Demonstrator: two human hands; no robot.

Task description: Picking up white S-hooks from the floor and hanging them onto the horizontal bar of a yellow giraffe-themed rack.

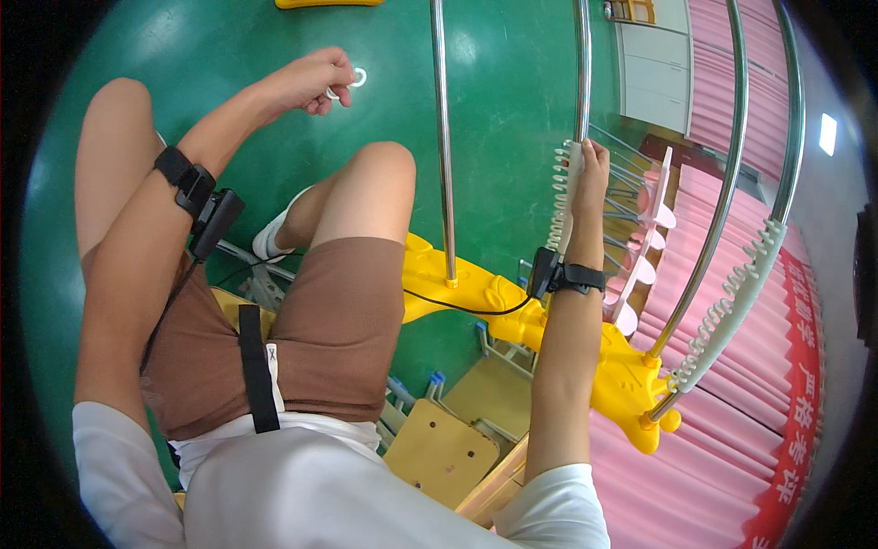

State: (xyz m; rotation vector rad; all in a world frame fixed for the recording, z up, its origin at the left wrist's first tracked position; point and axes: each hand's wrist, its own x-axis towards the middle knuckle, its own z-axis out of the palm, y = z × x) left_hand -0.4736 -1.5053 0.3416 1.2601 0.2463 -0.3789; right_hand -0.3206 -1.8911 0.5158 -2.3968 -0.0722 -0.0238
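Note:
My left hand (320, 80), held out over the green floor, has its fingers curled around a small white open ring (359, 79), which sticks out past the fingertips. On the other side, my right hand (593, 169) grips the upper end of a white plastic strip (557, 206) with a row of curved teeth, beside a shiny metal pole (583, 73). A second toothed white strip (732, 306) lies along another bent metal tube at the right. Below the poles stretches a yellow plastic piece shaped like an animal (626, 384), which the tubes fit into.
Yellow-seated chairs (442, 446) stand close beside my right leg. Pink curtains (700, 457) hang along the right, with a red banner (797, 366) across them. Farther back are pink stools (643, 270) and a white cabinet (655, 78). Another metal pole (443, 137) rises near my knee.

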